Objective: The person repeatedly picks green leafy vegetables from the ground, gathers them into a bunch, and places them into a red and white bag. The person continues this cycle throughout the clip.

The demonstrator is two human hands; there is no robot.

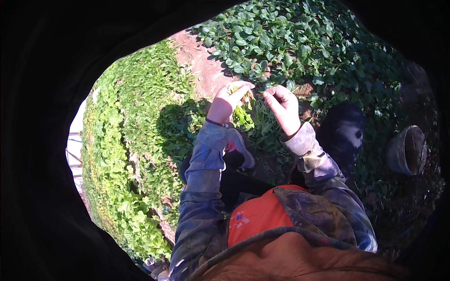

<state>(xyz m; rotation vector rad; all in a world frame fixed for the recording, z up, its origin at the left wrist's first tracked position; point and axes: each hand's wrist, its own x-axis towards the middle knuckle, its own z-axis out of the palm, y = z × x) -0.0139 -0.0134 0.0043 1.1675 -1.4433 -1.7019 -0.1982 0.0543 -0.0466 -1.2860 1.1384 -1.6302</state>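
Observation:
My left hand point(230, 100) is closed around a small bunch of leafy greens point(243, 116), whose leaves hang below the fingers. A short gap to the right of it is my right hand point(283, 105), thumb and index fingertip brought together. Whether a small piece of plant is pinched there is too small to tell. Both hands are raised over the ground between my bent legs, with low green plants beneath them.
Broad-leaved dark green plants point(291, 42) grow ahead and to the right. Rows of lighter leafy plants point(140, 105) stand at the left, beside a bare soil path point(200, 70). A bucket point(404, 151) lies tipped at the right. My shoe point(240, 149) is below my left hand.

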